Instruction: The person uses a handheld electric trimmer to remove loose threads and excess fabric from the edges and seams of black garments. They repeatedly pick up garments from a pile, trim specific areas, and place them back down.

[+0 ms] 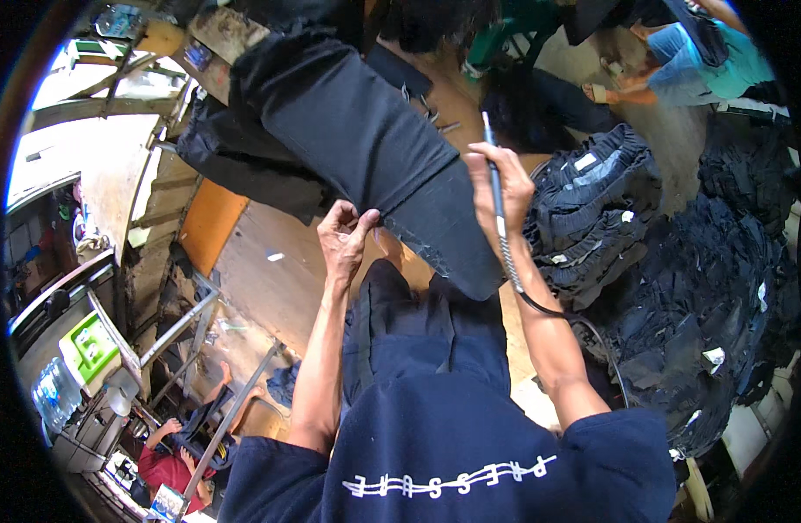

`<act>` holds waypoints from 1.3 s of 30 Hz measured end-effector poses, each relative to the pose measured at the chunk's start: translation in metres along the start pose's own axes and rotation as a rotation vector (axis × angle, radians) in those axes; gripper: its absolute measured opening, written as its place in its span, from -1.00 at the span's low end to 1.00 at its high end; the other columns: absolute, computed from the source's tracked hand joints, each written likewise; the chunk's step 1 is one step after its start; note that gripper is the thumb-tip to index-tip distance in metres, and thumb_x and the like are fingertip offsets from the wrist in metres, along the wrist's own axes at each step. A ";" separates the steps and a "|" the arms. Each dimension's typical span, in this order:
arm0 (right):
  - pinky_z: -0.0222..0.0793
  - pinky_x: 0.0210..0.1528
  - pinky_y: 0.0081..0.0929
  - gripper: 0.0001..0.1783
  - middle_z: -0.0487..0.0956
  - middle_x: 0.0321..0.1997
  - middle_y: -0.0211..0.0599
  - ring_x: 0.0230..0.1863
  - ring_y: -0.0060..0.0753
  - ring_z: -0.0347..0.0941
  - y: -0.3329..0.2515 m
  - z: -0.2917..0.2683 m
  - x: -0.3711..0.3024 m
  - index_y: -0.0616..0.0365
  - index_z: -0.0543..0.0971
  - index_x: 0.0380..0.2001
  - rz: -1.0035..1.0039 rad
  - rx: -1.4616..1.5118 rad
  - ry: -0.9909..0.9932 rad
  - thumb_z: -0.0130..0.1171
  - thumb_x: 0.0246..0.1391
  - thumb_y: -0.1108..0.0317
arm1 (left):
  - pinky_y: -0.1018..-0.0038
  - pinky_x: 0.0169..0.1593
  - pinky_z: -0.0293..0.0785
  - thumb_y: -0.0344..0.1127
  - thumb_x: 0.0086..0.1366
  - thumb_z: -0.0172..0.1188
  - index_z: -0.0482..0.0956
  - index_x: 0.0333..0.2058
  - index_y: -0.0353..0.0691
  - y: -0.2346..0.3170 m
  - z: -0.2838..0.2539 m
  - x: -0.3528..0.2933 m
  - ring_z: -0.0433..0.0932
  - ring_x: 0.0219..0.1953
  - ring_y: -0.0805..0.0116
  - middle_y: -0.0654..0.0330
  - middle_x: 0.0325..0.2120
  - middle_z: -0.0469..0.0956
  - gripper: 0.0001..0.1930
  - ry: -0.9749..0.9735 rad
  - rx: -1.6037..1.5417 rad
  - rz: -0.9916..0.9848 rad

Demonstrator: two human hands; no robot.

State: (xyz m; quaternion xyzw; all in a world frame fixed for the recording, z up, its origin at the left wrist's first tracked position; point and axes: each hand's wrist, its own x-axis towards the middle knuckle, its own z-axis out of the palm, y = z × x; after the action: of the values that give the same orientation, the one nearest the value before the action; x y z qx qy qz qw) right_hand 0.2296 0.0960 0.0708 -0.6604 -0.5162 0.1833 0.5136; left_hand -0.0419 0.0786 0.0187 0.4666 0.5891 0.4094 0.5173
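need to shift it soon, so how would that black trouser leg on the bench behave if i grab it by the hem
Probably floppy: the black trouser leg drapes over the wooden bench and sags where the left hand pinches its edge. Likely heavyish, since it looks like thick denim. The frayed hem might snag or shed threads.

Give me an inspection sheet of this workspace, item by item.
Surface: wooden table, mostly bare.
Job's things: black trouser leg lying across the table; pen-like rotary tool with flexible shaft.
Clutter: small scraps on the wood.
Grippers: left hand pinches the trouser leg's edge; right hand grips the tool.
Cables: flexible shaft trails down past the right forearm.
Surroundings: heaps of dark jeans at right; other people nearby.
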 end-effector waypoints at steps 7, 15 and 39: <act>0.67 0.24 -0.05 -0.56 0.79 -0.08 0.12 0.02 0.13 0.79 0.015 -0.010 -0.037 0.36 0.67 0.09 -0.243 0.016 -0.314 0.41 0.19 0.37 | 0.59 -0.44 0.05 -0.36 0.29 0.62 0.38 -0.42 -0.19 -0.020 -0.002 -0.001 0.16 -0.48 0.70 0.47 -0.49 0.25 -0.55 0.020 0.016 0.005; 0.67 0.28 0.12 -0.66 0.80 -0.15 0.08 0.03 0.15 0.80 0.020 -0.006 -0.041 0.41 0.77 -0.10 -0.325 0.035 -0.319 0.37 0.01 0.51 | 0.70 -0.28 0.37 -0.55 0.35 0.52 0.43 -0.14 -0.18 -0.019 0.008 -0.006 0.39 -0.38 0.69 0.44 -0.42 0.37 -0.64 0.043 -0.154 0.015; 0.63 0.31 0.11 -0.61 0.78 -0.05 0.30 0.10 0.22 0.77 0.023 -0.005 -0.042 0.50 0.74 -0.03 -0.309 -0.004 -0.325 0.26 0.09 0.50 | 0.69 -0.25 0.41 -0.52 0.36 0.53 0.39 -0.08 -0.15 -0.026 0.008 -0.008 0.41 -0.38 0.68 0.42 -0.39 0.42 -0.59 0.039 -0.231 -0.027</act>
State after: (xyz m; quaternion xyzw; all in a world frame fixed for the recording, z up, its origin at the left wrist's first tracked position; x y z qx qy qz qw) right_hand 0.2274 0.0583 0.0407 -0.5364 -0.6874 0.2056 0.4444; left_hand -0.0372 0.0649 -0.0058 0.3876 0.5542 0.4766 0.5616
